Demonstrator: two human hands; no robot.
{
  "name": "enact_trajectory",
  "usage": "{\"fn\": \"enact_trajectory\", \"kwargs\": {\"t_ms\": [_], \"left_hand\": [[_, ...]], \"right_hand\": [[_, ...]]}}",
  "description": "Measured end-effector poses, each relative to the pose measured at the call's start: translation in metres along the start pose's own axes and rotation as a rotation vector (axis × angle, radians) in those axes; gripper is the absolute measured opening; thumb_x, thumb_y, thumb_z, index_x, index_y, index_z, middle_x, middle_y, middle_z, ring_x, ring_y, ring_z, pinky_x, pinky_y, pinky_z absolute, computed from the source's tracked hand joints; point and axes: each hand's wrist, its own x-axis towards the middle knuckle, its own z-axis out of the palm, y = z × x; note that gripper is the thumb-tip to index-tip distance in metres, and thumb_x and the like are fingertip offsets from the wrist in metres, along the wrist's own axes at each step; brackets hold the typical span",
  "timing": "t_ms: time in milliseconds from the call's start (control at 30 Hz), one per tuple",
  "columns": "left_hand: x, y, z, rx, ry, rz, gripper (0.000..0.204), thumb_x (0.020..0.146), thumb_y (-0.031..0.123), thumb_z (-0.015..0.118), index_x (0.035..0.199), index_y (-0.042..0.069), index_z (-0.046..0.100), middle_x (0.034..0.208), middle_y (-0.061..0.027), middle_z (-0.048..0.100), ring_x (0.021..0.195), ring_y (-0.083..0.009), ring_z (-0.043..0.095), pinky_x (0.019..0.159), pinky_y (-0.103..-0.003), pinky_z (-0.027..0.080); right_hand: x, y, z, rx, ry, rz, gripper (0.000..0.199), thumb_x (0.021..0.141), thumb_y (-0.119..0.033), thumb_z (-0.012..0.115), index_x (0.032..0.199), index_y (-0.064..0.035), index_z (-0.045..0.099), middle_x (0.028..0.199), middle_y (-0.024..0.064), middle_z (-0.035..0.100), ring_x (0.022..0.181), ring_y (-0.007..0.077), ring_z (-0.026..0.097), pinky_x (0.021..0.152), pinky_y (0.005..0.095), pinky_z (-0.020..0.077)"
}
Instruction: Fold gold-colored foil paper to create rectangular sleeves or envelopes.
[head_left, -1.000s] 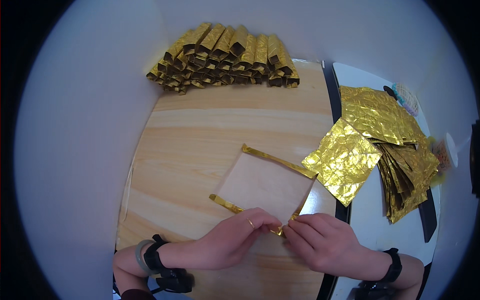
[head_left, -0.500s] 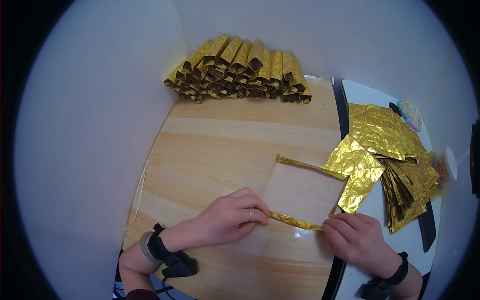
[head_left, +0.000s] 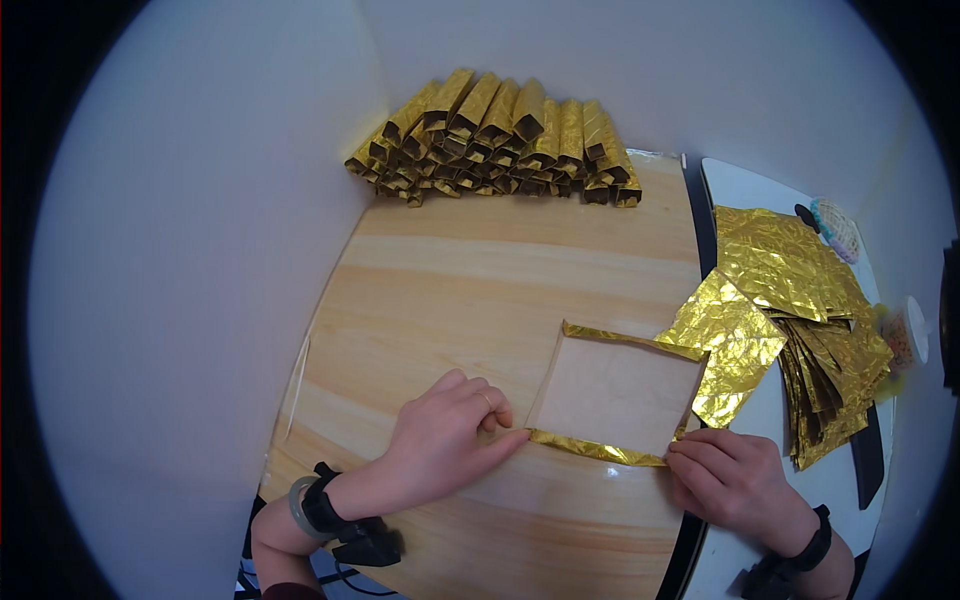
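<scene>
A gold foil paper sheet (head_left: 622,392) lies pale side up on the wooden board, its edges folded in so that gold strips show along the far and near sides. At its near right corner my right hand (head_left: 728,482) is closed, thumb and fingertips pinching the folded edge. My left hand (head_left: 455,432) is at the near left corner; the thumb tip touches the fold there, while the other fingers are raised and apart from the thumb. Beside the sheet's far right corner lies a flat gold foil piece (head_left: 730,345), gold side up, partly overlapped by the sheet's corner.
Many folded gold foil tubes (head_left: 500,140) are piled at the back of the wooden board (head_left: 450,270). To the right, a stack of gold foil sheets (head_left: 800,270) rests on a white surface, with a white-rimmed cup (head_left: 908,335) and a woven item (head_left: 835,230) behind it.
My left fingers have opened and lifted off the near fold, leaving the thumb at its corner. My right hand keeps its pinch. The whole view has shifted slightly.
</scene>
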Motion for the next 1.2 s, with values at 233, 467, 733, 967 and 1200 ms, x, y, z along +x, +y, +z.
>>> {"fn": "enact_trajectory", "kwargs": {"t_ms": [233, 467, 733, 967, 1200], "left_hand": [[-0.001, 0.006, 0.013, -0.039, 0.077, 0.016, 0.019, 0.073, 0.013, 0.077, 0.075, 0.008, 0.059, 0.071, -0.0034, 0.055, 0.070, -0.0204, 0.054, 0.060, -0.032, 0.045], [0.001, 0.013, 0.022, 0.032, 0.179, 0.094, 0.019, 0.070, 0.007, 0.075, 0.073, 0.008, 0.056, 0.076, -0.0044, 0.056, 0.072, -0.0238, 0.055, 0.061, -0.034, 0.046], [0.002, -0.006, 0.023, -0.144, 0.102, 0.297, 0.023, 0.071, 0.003, 0.078, 0.093, 0.009, 0.072, 0.087, -0.0014, 0.063, 0.079, -0.0208, 0.054, 0.065, -0.030, 0.046], [0.007, -0.006, 0.016, -0.214, 0.030, 0.297, 0.029, 0.071, 0.004, 0.080, 0.098, 0.009, 0.071, 0.087, -0.0017, 0.063, 0.088, -0.0220, 0.055, 0.071, -0.032, 0.049], [0.009, -0.011, 0.015, -0.170, -0.026, 0.354, 0.026, 0.070, 0.009, 0.082, 0.091, 0.010, 0.067, 0.087, -0.0012, 0.065, 0.087, -0.0224, 0.060, 0.073, -0.031, 0.051]], "right_hand": [[0.002, -0.002, -0.002, -0.011, -0.004, -0.014, 0.025, 0.068, -0.007, 0.068, 0.093, -0.0023, 0.065, 0.091, 0.0067, 0.066, 0.087, 0.0190, 0.066, 0.061, 0.0267, 0.0551], [0.002, -0.005, -0.001, -0.056, 0.005, -0.025, 0.028, 0.067, -0.007, 0.065, 0.094, -0.0014, 0.066, 0.090, 0.0073, 0.066, 0.088, 0.0196, 0.066, 0.067, 0.0271, 0.0553], [0.001, -0.005, -0.006, -0.022, 0.018, -0.040, 0.029, 0.066, -0.007, 0.065, 0.095, -0.0032, 0.067, 0.089, 0.0054, 0.064, 0.085, 0.0179, 0.065, 0.068, 0.0266, 0.0545], [-0.003, -0.003, 0.004, 0.040, 0.031, 0.026, 0.028, 0.067, -0.005, 0.065, 0.095, -0.0046, 0.067, 0.087, 0.0038, 0.064, 0.080, 0.0160, 0.065, 0.060, 0.0260, 0.0534], [-0.004, 0.000, 0.004, 0.254, 0.105, 0.105, 0.023, 0.069, -0.003, 0.071, 0.092, -0.0067, 0.067, 0.082, 0.0042, 0.067, 0.071, 0.0171, 0.067, 0.054, 0.0269, 0.0538]]}}
